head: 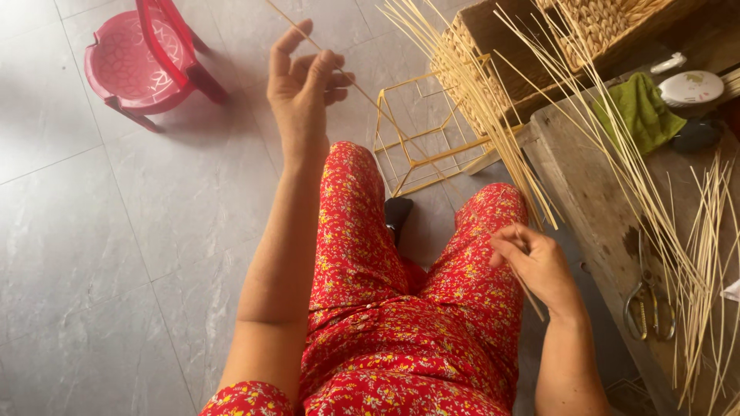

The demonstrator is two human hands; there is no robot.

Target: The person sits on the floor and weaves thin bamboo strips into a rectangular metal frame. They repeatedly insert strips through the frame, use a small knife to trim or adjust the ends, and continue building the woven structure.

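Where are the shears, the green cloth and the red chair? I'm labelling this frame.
shears point(646, 302): head view, on the handles.
green cloth point(644, 113): head view, middle of the fabric.
red chair point(127, 65): head view, on the seat.

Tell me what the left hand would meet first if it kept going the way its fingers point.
The left hand, pinching a thin cane strip, points up and away over bare grey floor tiles. The way looks free to the picture's edge; the red plastic chair stands off to its left.

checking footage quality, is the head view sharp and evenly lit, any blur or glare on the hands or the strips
Head view: soft, even daylight, no glare on the grey floor; left hand and right hand are fairly sharp; the strip in the left hand is thin but clear; the chair casts only a faint shadow; the bench edge looks slightly bowed.
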